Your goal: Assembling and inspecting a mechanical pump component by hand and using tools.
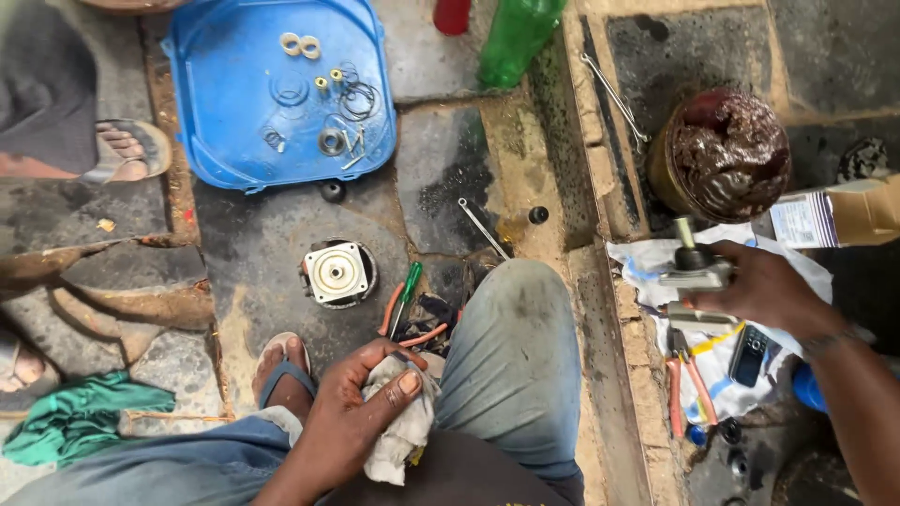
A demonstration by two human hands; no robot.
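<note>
**Occlusions, crops and unresolved detail**

Left hand closes over a dirty rag; whatever lies inside the rag is hidden. Right hand covers the far side of a metal part, so its full shape cannot be told. Green bottle and red object are cut off by the top edge. At the left edge, another person's sandalled foot shows only in part. Small rings and washers in the blue tray are too small to identify. Phone is partly covered by the right wrist.
</note>
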